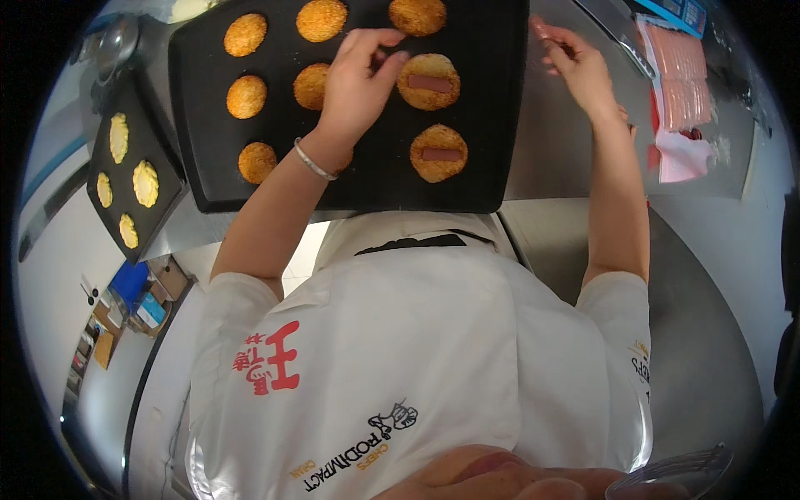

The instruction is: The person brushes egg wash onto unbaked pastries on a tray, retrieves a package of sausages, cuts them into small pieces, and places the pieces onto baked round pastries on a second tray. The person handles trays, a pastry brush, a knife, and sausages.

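Note:
A large black baking tray (383, 198) carries several crumb-coated dough rounds. Rectangular strips of ham lie on two in the right column: the middle round (429, 100) and the near round (439, 171). The far-right round (417, 15) shows no strip. My left hand (360, 83) hovers over the tray beside that far round, thumb and forefinger apart, nothing visible between them; it partly hides the middle column. Off the tray's right edge, my right hand (577, 68) is closed in a pinch on what looks like a thin pink strip of ham (539, 27).
To the right lies an opened pack of pink ham slices (682, 79), near a long metal utensil (621, 37) on the steel table (550, 162). At the left, a smaller dark tray (158, 218) holds pale yellow pieces. A clear container (119, 37) stands beyond it.

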{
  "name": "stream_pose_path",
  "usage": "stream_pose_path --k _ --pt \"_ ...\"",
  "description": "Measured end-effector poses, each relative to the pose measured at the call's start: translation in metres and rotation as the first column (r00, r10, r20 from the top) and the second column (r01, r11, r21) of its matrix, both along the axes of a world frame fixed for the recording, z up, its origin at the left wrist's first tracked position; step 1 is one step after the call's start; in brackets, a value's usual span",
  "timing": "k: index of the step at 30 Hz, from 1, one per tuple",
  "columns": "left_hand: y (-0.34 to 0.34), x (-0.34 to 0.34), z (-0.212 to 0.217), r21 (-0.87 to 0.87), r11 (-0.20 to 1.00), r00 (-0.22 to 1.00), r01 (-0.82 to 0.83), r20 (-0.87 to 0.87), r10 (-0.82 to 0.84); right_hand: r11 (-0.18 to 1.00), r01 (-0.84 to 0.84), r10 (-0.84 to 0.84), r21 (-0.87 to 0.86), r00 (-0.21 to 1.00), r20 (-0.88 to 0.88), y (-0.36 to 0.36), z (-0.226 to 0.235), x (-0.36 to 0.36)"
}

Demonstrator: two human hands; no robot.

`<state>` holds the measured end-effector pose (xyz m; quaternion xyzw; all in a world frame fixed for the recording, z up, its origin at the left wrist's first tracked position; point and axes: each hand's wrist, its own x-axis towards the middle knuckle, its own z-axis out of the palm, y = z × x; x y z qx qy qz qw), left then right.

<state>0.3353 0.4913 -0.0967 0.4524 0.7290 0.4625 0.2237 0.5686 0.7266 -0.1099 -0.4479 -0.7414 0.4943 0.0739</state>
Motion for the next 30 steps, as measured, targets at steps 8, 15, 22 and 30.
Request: stream_pose_path --k 8,15,22,30 --pt "0.016 -0.003 0.041 -0.073 0.958 0.798 0.276 0.574 -0.186 0.956 -0.211 0.183 -0.206 0.972 -0.148 -0.093 0.053 -0.061" --pt "0.026 0.034 0.043 -0.157 0.968 0.736 0.194 0.676 -0.038 0.871 0.083 -0.074 0.483 0.997 -0.037 -0.024 -0.002 -0.002" --pt "0.016 0.050 0.031 -0.181 0.936 0.799 0.303 0.584 -0.146 0.899 0.127 -0.303 0.418 0.871 0.387 0.023 0.038 0.042" --pt "0.023 0.085 0.039 -0.211 0.890 0.789 0.403 0.573 -0.221 0.908 -0.150 -0.186 0.392 0.693 0.696 0.035 -0.005 0.063"
